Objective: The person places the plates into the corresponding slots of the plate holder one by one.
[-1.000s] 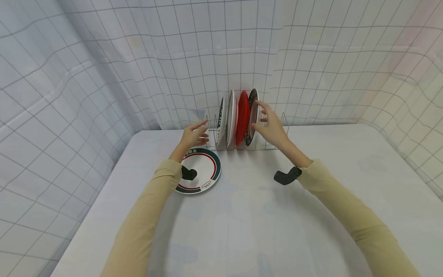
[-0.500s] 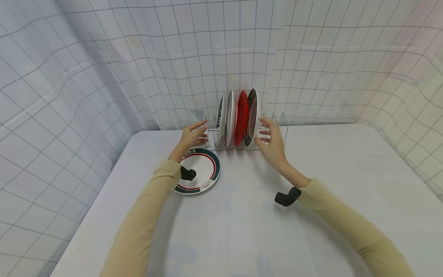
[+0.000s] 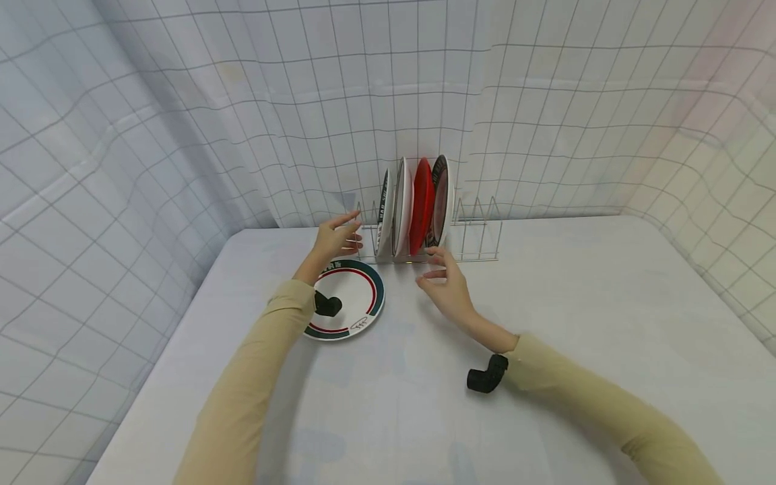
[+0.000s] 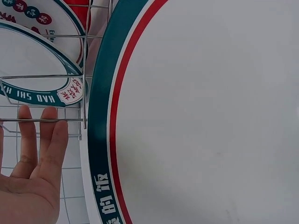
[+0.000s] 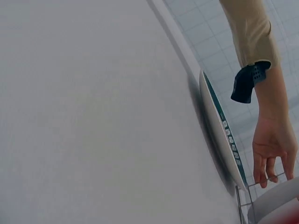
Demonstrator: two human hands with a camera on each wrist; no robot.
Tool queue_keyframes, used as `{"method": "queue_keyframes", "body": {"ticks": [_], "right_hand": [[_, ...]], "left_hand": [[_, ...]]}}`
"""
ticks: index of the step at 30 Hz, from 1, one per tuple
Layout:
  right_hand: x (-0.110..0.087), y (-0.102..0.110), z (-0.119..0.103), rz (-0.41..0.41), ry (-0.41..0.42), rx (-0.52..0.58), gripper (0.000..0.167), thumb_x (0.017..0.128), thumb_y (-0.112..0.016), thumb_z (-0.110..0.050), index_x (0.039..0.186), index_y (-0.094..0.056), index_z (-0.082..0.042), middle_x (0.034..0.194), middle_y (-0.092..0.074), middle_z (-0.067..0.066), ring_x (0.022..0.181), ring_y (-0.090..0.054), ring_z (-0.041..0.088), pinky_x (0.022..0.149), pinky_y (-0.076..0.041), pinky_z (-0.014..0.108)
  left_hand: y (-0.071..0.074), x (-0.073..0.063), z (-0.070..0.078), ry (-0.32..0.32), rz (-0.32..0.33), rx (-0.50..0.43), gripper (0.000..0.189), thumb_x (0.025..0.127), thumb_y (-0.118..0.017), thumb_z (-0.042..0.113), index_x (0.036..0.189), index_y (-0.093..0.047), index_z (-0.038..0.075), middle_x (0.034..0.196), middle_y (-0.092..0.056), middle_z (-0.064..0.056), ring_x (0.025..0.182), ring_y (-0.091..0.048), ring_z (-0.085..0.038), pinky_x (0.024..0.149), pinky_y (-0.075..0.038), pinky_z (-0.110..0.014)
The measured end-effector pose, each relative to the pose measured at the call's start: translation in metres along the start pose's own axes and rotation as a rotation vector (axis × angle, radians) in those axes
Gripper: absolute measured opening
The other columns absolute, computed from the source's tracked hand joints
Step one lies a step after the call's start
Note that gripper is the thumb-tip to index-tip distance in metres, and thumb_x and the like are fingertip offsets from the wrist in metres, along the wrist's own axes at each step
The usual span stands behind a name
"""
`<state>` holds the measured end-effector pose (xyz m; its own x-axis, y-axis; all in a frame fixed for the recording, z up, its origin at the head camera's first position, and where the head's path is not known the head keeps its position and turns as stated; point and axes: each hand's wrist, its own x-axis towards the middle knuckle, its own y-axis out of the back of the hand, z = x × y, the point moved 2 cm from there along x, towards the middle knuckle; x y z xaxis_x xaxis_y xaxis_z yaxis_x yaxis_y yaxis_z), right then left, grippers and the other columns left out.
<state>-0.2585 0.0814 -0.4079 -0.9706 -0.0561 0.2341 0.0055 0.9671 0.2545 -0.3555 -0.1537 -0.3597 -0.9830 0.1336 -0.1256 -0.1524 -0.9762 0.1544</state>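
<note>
My left hand [image 3: 332,244] is at the left end of a wire dish rack [image 3: 475,259], its fairly straight fingers touching the end wires. In the left wrist view those fingers [image 4: 50,149] lie along a wire, just below a green-rimmed plate [image 4: 70,94]. Standing on edge in the rack are two white plates, one lettered [image 3: 384,219] and one plainer [image 3: 403,209], a red plate [image 3: 422,209] and a plate with a dark patterned rim [image 3: 447,202]. My right hand [image 3: 450,291] hovers before the rack's front wire, fingers loosely bent, holding nothing.
A white plate with a green and red rim [image 3: 358,296] lies flat on the white table [image 3: 388,404], under my left wrist. The rack's right-hand slots hold no plates. Gridded white curtain [image 3: 291,108] hangs behind and at both sides.
My right hand has drawn back from the dark-rimmed plate, moving down and slightly left to the front of the rack. The left hand stays at the rack's left end.
</note>
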Motion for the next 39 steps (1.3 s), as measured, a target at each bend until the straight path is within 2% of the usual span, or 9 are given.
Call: {"method": "queue_keyframes", "body": {"ticks": [4,11,17,20,26,34,36,39], "right_hand": [[0.000,-0.014,-0.002,-0.041,-0.107,0.048,0.056,0.088,-0.066,-0.005,0.138,-0.042,-0.014,0.132,-0.048,0.023,0.099,-0.063,0.030,0.075,-0.059,0.033],[0.002,-0.037,-0.002,-0.109,-0.207,0.086,0.059,0.087,-0.069,-0.007,0.138,-0.041,-0.014,0.131,-0.049,0.024,0.101,-0.065,0.033,0.072,-0.061,0.035],[0.005,-0.049,-0.003,-0.150,-0.305,0.109,0.062,0.086,-0.069,-0.005,0.140,-0.041,-0.017,0.132,-0.048,0.021,0.105,-0.062,0.034,0.074,-0.060,0.036],[0.006,-0.053,-0.001,-0.158,-0.326,0.117,0.062,0.086,-0.070,-0.005,0.140,-0.041,-0.017,0.131,-0.049,0.019,0.100,-0.064,0.031,0.072,-0.061,0.035],[0.008,-0.061,0.003,-0.191,-0.338,0.110,0.064,0.084,-0.072,-0.005,0.140,-0.042,-0.014,0.128,-0.051,0.020,0.089,-0.067,0.027,0.065,-0.061,0.033],[0.009,-0.070,0.003,-0.266,-0.369,0.085,0.068,0.084,-0.072,-0.005,0.142,-0.038,-0.018,0.119,-0.056,0.021,0.071,-0.063,0.016,0.055,-0.059,0.029],[0.009,-0.072,0.003,-0.283,-0.366,0.061,0.068,0.084,-0.072,-0.005,0.142,-0.039,-0.019,0.113,-0.059,0.020,0.065,-0.062,0.014,0.053,-0.058,0.028],[0.010,-0.074,0.003,-0.294,-0.351,0.034,0.068,0.084,-0.073,-0.005,0.141,-0.039,-0.019,0.106,-0.062,0.018,0.061,-0.060,0.013,0.052,-0.057,0.027]], "left_hand": [[0.001,0.000,-0.001,0.005,0.006,-0.001,0.045,0.100,-0.052,0.021,0.145,-0.046,0.016,0.084,-0.065,-0.009,0.074,-0.068,-0.017,0.098,-0.050,-0.050],[0.000,0.001,-0.002,0.005,0.013,0.013,0.044,0.100,-0.053,0.024,0.144,-0.047,0.019,0.096,-0.064,-0.019,0.079,-0.068,-0.021,0.097,-0.050,-0.051],[0.000,0.003,-0.004,-0.014,0.016,0.012,0.045,0.100,-0.054,0.024,0.143,-0.047,0.018,0.084,-0.065,-0.009,0.073,-0.068,-0.018,0.094,-0.052,-0.050],[0.001,0.008,-0.010,-0.036,0.021,0.026,0.045,0.099,-0.054,0.027,0.143,-0.048,0.020,0.080,-0.065,-0.005,0.070,-0.068,-0.013,0.089,-0.056,-0.044],[0.002,0.015,-0.019,-0.057,0.034,0.049,0.045,0.099,-0.054,0.031,0.143,-0.048,0.023,0.087,-0.067,-0.008,0.072,-0.068,-0.012,0.082,-0.059,-0.037],[0.000,0.000,-0.002,-0.026,0.025,0.020,0.044,0.100,-0.053,0.023,0.143,-0.048,0.016,0.088,-0.066,-0.016,0.076,-0.069,-0.021,0.092,-0.054,-0.048],[-0.001,0.000,-0.002,-0.025,0.027,0.012,0.044,0.100,-0.053,0.022,0.143,-0.048,0.016,0.094,-0.065,-0.021,0.075,-0.069,-0.021,0.093,-0.052,-0.050],[0.000,0.004,-0.006,-0.029,0.031,0.024,0.043,0.100,-0.052,0.024,0.143,-0.049,0.017,0.103,-0.062,-0.028,0.074,-0.068,-0.019,0.090,-0.055,-0.046]]}}
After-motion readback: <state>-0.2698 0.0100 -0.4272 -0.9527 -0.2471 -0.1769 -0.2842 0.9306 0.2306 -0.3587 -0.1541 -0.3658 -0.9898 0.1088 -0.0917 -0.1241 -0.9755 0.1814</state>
